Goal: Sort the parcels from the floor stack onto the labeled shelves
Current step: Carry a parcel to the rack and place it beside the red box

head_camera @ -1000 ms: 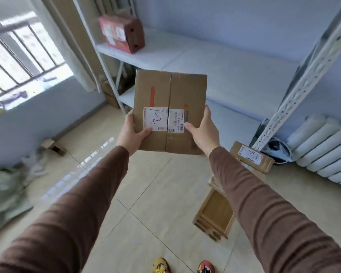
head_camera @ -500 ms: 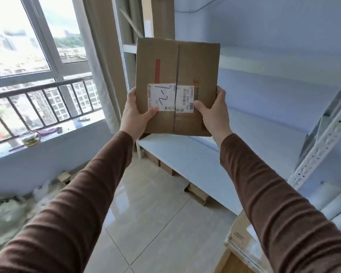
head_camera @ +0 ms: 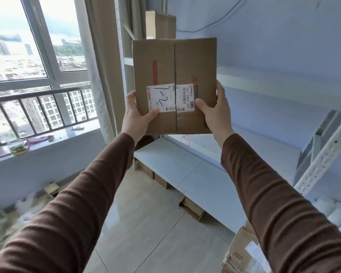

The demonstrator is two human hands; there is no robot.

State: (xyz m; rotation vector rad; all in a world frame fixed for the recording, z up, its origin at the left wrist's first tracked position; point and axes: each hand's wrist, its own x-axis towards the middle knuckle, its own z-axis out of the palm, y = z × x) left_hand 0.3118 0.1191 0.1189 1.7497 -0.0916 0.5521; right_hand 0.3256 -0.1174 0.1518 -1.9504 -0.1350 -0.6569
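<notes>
Head view: both hands (head_camera: 138, 117) hold parcel (head_camera: 174, 75) upright, long axis vertical.

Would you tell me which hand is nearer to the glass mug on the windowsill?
Left. The left hand grips the parcel on the side facing the glass mug; the right hand grips the far side.

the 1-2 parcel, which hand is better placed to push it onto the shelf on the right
Probably the left hand: it grips the cardboard parcel on the side away from the shelf, so it can push it across. The right hand grips the shelf-side edge and would have to let go first.
</notes>
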